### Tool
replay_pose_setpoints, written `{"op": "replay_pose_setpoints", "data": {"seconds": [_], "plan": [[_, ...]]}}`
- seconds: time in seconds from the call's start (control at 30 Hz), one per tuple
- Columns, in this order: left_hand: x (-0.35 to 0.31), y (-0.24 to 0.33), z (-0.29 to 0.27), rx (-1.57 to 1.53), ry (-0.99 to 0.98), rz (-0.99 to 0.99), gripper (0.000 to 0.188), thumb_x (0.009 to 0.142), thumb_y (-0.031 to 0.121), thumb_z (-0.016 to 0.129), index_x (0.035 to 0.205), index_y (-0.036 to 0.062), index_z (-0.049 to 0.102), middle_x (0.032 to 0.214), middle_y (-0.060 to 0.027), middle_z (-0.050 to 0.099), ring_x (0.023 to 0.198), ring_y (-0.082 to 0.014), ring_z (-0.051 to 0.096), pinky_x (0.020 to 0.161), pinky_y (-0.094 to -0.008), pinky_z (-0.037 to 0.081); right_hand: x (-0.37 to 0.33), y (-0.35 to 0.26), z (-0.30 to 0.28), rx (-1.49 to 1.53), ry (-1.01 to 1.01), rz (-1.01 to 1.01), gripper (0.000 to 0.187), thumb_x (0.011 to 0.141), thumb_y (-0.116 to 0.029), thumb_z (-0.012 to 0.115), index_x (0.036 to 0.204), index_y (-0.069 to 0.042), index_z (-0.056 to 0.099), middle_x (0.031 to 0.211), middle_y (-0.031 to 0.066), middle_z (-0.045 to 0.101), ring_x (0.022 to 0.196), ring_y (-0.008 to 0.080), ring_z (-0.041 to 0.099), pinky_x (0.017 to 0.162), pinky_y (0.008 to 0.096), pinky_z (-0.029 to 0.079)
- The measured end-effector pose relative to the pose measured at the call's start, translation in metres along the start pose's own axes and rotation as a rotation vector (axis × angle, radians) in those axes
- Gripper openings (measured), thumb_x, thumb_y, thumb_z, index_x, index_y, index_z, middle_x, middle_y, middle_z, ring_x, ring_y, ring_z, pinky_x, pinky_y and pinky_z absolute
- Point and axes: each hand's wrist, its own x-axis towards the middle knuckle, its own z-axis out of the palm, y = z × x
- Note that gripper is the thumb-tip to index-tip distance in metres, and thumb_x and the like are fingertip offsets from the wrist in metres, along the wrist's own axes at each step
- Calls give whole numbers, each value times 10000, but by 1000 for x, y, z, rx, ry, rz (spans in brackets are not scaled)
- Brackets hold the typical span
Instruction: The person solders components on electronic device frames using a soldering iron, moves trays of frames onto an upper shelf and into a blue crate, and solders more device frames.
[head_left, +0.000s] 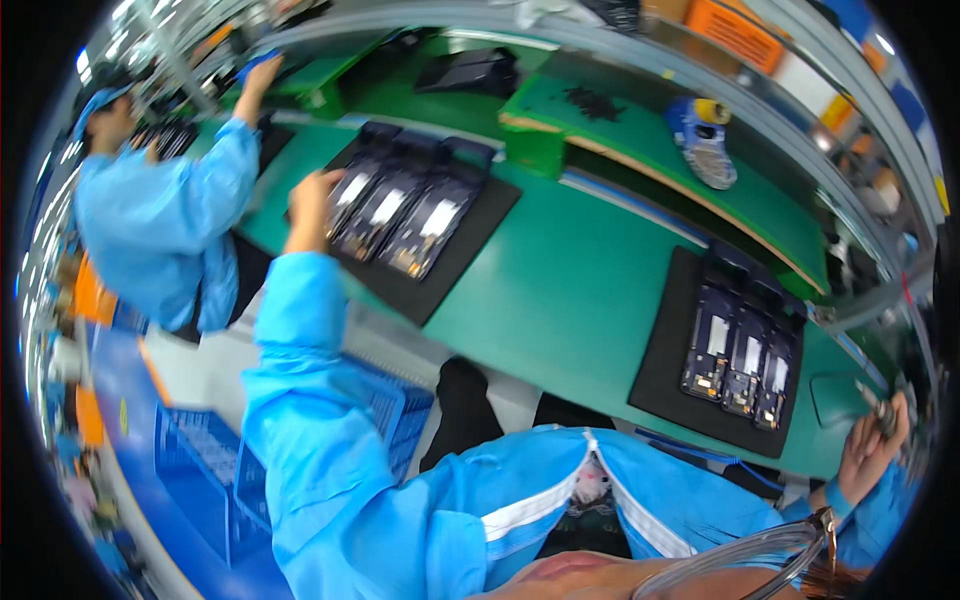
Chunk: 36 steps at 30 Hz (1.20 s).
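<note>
My left hand [314, 203] reaches out to the left, its bent fingers closed at the edge of the leftmost opened phone [352, 190]. This phone lies in a row of three with exposed boards and silver-white batteries, dark covers raised behind them, on a black mat [425, 297]. At the far right, my right hand [874, 452] is closed around a grey metallic tool [883, 414], whose kind I cannot make out. Near that hand, a second row of three opened phones [742, 355] rests on another black mat [660, 370].
A green bench top [560, 290] runs between the mats. Behind it stands a raised green shelf [640, 125] with small black parts [594, 103] and a blue-and-silver shoe-shaped object [703, 145]. A co-worker in blue [160, 215] works at left. Blue crates [210, 470] sit below.
</note>
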Motion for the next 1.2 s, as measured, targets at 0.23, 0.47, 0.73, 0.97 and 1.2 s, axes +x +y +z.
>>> {"op": "replay_pose_setpoints", "data": {"seconds": [0.23, 0.47, 0.73, 0.97, 1.2], "plan": [[42, 16, -43, 1068, 4, 370, 348, 830, 307, 469, 915, -3, 604, 869, -173, 603, 814, -297, 578, 720, -335, 425, 20, 18, 78, 41, 209, 167, 209, 865, -223, 414, 889, -32, 495, 428, -10, 370, 282, 52, 239, 267, 172, 195], [74, -16, -34, 710, -230, 520, 376, 786, 283, 569, 1014, -15, 561, 949, -164, 593, 870, -191, 557, 777, -265, 402, 28, 21, 105, 16, 201, 187, 216, 861, -226, 424, 864, -33, 520, 399, -9, 342, 272, 64, 254, 272, 189, 204], [-1, 40, -7, 683, -281, 409, 435, 762, 296, 600, 1019, -50, 546, 952, -160, 592, 877, -180, 555, 795, -252, 398, 51, -23, 148, 19, 121, 153, 224, 864, -209, 407, 855, -4, 498, 402, -4, 347, 284, 61, 241, 284, 181, 214], [-137, 7, 64, 690, -192, 379, 424, 758, 328, 587, 1004, -16, 562, 928, -189, 591, 858, -233, 581, 760, -273, 418, 17, 39, 135, -40, 96, 231, 222, 856, -246, 403, 787, -49, 478, 412, -24, 334, 302, 56, 231, 291, 191, 180], [-192, 2, 66, 716, -100, 343, 427, 759, 330, 587, 1022, -5, 557, 930, -188, 589, 859, -227, 571, 763, -283, 410, -23, 99, 176, -195, -45, 294, 200, 796, -223, 493, 709, -42, 484, 517, 9, 461, 380, 34, 338, 359, 166, 271]]}}
